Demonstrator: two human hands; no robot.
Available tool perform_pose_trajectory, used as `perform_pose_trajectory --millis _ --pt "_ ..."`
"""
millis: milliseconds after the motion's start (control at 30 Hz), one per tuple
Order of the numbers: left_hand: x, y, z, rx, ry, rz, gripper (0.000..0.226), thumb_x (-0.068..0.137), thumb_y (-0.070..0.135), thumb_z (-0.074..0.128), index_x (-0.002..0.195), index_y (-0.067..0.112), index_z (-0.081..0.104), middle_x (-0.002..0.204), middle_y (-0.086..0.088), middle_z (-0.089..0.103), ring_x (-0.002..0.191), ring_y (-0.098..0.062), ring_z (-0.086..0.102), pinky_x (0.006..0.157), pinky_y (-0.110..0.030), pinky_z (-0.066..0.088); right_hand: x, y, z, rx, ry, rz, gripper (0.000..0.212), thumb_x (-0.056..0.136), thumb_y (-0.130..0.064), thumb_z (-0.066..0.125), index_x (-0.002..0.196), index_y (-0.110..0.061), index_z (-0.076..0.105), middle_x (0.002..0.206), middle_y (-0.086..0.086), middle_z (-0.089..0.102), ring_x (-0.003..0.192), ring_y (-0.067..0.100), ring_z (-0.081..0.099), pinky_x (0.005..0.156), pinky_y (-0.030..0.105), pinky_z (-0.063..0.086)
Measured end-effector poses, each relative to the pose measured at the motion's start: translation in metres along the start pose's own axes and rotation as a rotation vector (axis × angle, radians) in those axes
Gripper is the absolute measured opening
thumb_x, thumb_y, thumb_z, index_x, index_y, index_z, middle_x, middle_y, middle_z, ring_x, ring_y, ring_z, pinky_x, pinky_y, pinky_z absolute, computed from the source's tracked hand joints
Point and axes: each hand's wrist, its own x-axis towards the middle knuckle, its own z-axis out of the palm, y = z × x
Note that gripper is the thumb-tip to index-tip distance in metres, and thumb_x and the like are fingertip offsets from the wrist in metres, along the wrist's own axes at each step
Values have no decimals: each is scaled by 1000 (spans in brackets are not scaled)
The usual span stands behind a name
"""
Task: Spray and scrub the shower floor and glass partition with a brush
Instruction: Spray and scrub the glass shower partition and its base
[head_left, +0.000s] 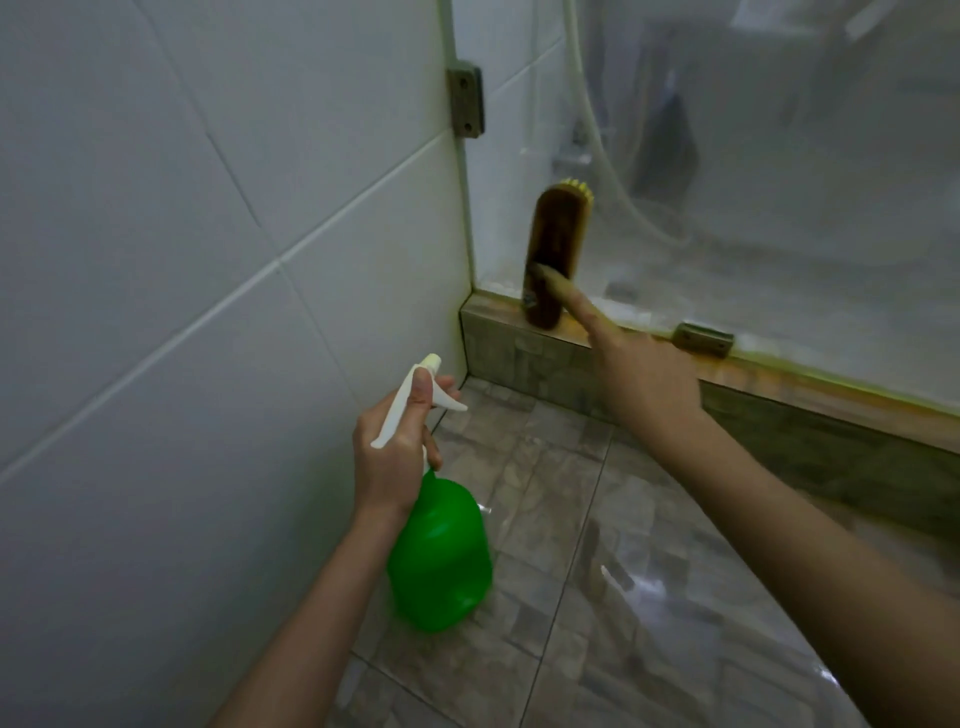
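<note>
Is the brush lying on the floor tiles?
No, the brush stands upright against the glass partition, pressed by a straight finger of the right hand.

You are looking into a tiled shower corner.
White wall tiles (156, 260) are meeting a grey stone-look floor (597, 571) that is catching glare; a low curb (519, 358) is running off rightward.

Left hand (395, 457) grips green spray bottle (441, 556) at trigger. Right hand (644, 374), blurred, seemingly presses a straight finger on upright brush (556, 244) against glass partition (779, 182).
</note>
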Motion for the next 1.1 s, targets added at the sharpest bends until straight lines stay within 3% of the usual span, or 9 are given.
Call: perform_pose_trajectory --millis 100,233,400,467,567,667,833,967,1100 --pt "1 6 3 -4 -8 11 33 94 52 47 92 34 75 85 9 78 41 -18 48 44 -26 43 18 -21 -14 13 -25 10 91 92 3 39 147 -51 -10 59 1 38 42 17 32 42 31 30" --pt "-3 11 3 -26 -3 22 42 94 53 47 96 23 77 88 8 78 41 -19 48 44 -25 44 61 -52 -21 -38 -108 -149 86 96 0 38 147 -49 -11 64 4 44 45 19 35 48 34 36" --pt "-11 13 0 -31 -44 14 32 97 49 49 95 30 75 93 9 78 40 -15 48 43 -24 43 8 30 -41 -206 -179 -108 85 99 -8 37 141 -55 -20 58 1 35 44 18 32 45 32 36" --pt "-14 13 0 -13 -50 3 36 94 54 49 92 31 77 90 -2 78 41 -17 49 46 -26 43 -2 43 -51 -262 -201 -92 87 99 -7 36 139 -54 -24 59 2 37 44 19 35 45 33 37" --pt "-18 14 5 31 -60 15 39 94 56 48 91 31 78 88 -21 74 41 -18 51 47 -28 44 23 18 -49 -203 -172 -136 81 100 -6 34 145 -52 -15 62 3 40 47 21 39 45 33 35" --pt "-23 18 12 28 -49 24 39 94 54 47 91 29 78 91 -9 77 41 -17 50 46 -27 44 35 -4 -35 -140 -134 -180 85 98 -1 35 146 -49 -14 57 4 37 44 21 36 40 31 31" --pt "-30 31 14 -26 3 43 30 94 50 48 92 36 74 95 6 78 39 -14 46 43 -23 41 -29 70 -27 -148 -132 -32 99 96 -7 42 128 -58 -36 58 2 38 44 21 39 45 33 43" --pt "-28 43 19 -45 16 49 29 94 50 48 89 38 74 93 5 79 38 -15 44 44 -25 41 -43 65 -27 -82 -97 72 94 97 -4 41 137 -59 -24 58 4 42 44 22 44 44 35 47" --pt "-27 50 31 -33 34 83 30 95 50 47 86 42 74 94 6 78 39 -15 46 48 -28 43 24 8 -11 72 -34 -115 85 95 -3 37 145 -55 -8 63 4 48 43 19 33 46 33 35"
